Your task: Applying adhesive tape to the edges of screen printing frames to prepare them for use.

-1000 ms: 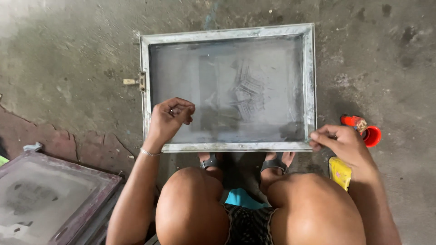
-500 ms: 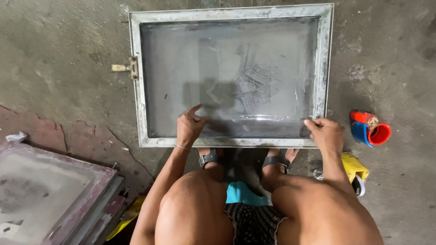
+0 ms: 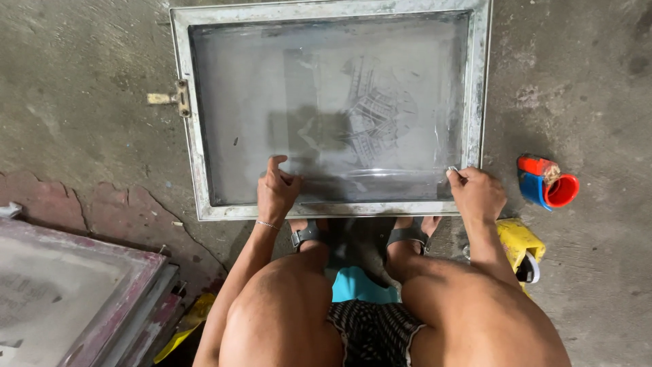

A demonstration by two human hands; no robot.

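Bare knees frame the near edge (the person squats on the concrete floor (image 3: 81,102)). The left hand (image 3: 277,192) rests loosely curled on the mesh of the metal-framed printing screen (image 3: 204,183), grasping nothing. The right hand (image 3: 477,194) pinches something small at the screen's lower right corner. The screen lies flat, grey, with a faint design. A red-blue tape dispenser (image 3: 547,182) sits right

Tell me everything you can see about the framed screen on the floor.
The screen is a rectangular pale metal frame, scuffed and stained, holding a grey translucent mesh with a faint design right of centre. It lies flat on the concrete floor. A small hinge juts from its left side. The left hand rests on the mesh near the bottom edge; the right hand touches the lower right corner.
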